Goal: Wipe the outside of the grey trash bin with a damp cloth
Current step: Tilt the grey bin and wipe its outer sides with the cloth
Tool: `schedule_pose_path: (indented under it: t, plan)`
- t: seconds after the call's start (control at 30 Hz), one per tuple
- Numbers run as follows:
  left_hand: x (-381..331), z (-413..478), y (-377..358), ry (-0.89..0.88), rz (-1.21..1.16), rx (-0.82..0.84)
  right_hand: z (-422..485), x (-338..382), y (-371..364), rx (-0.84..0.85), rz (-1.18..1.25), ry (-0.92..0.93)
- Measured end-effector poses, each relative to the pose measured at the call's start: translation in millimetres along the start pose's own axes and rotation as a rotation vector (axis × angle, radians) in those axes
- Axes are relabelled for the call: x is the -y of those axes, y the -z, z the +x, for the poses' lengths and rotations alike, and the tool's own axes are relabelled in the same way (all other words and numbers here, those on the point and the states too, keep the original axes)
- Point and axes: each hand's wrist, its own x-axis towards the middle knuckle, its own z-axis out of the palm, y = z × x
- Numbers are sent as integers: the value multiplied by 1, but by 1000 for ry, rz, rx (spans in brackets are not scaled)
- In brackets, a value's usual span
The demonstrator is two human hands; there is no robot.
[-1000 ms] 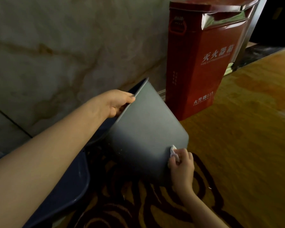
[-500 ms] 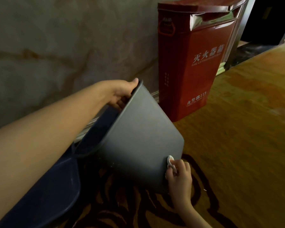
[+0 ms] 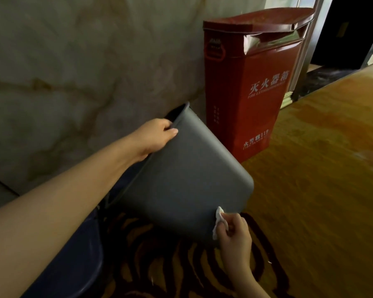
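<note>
1. My left hand grips the rim of the grey trash bin, thumb on the outer wall, fingers curled over the edge; the bin is tipped, mouth up and back toward the marble wall, base swung toward me and to my right.
2. My right hand is pinched closed on a small white cloth; the cloth touches the bin at its lower edge, close to the rounded bottom corner.
3. The bin's long axis runs from rim, upper left, to base, lower right; my right hand sits at the base end, my left at the rim end.
4. From the cloth, the wide unwiped-looking face lies up and to the left, toward my left hand; I judge the next stroke should travel that way, along the axis.
5. The red fire extinguisher box stands just behind the bin, near but seemingly apart; patterned carpet lies below.
6. Risk, as I judge it: pressing hard at the base could twist the bin in my one-handed hold.
</note>
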Motion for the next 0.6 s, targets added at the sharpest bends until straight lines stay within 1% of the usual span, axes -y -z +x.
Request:
schedule_pose_path:
  t: [0.13, 0.2, 0.3, 0.4, 0.47, 0.6]
  plan:
    - [23, -21, 5, -101, -89, -14, 0, 16, -1, 22, 104, 21]
    - [32, -29, 8, -123, -167, 38, -2, 33, 0, 7, 135, 61]
    - [38, -39, 15, -146, -258, 159, 2, 78, 7, -86, 140, 240]
    - [36, -44, 17, -168, -278, 235, 16, 129, 9, -151, 149, 446]
    - [32, -45, 17, -182, -283, 256, 30, 157, 3, -175, 166, 494]
    - [31, -44, 20, -219, -252, 294, 45, 184, -19, -136, 101, 516]
